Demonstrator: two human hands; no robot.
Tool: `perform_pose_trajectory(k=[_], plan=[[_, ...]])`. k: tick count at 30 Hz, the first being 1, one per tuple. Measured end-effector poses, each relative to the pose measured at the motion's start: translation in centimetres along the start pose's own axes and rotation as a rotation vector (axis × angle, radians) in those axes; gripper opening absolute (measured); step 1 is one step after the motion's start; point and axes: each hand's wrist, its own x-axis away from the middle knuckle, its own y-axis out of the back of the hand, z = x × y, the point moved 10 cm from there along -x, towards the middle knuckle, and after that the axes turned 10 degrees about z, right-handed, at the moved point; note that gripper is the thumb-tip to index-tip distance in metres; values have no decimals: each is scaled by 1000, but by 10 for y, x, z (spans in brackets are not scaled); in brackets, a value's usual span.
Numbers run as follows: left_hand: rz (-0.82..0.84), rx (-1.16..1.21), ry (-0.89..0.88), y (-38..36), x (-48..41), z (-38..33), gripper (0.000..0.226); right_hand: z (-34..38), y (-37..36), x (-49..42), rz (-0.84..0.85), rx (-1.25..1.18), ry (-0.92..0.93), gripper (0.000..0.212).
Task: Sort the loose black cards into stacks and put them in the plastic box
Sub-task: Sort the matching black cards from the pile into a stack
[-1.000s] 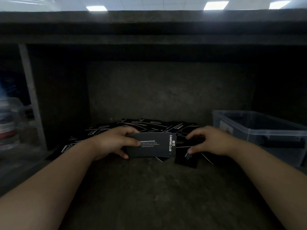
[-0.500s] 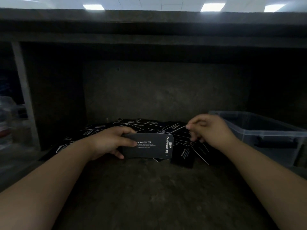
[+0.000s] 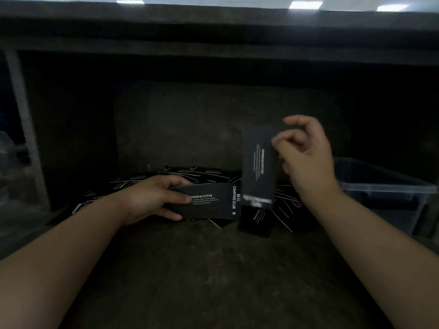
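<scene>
Dark shelf (image 3: 213, 281): loose black cards (image 3: 202, 173) heaped at back, plastic box (image 3: 384, 198) on right

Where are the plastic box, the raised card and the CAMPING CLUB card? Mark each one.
plastic box (image 3: 384, 187), head view, on its near rim.
raised card (image 3: 259, 169), head view, middle of its printed face.
CAMPING CLUB card (image 3: 209, 210), head view, on its face, below the small print.

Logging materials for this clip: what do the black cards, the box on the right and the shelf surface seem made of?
The black cards: probably thin matte card stock; flat, stiff, white print. The box: smooth translucent plastic; its wall lets light through. The shelf surface: rough, mottled grey, perhaps concrete or worn board; too dim to tell.
</scene>
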Motion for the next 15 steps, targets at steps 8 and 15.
perform_pose_trajectory(k=[8,15], plan=[[7,3,21,0,0,3,26,-56,-71,30,834,595,-293,30],[24,-25,-17,-3,4,-4,59,-87,-52,45,883,732,-606,34]])
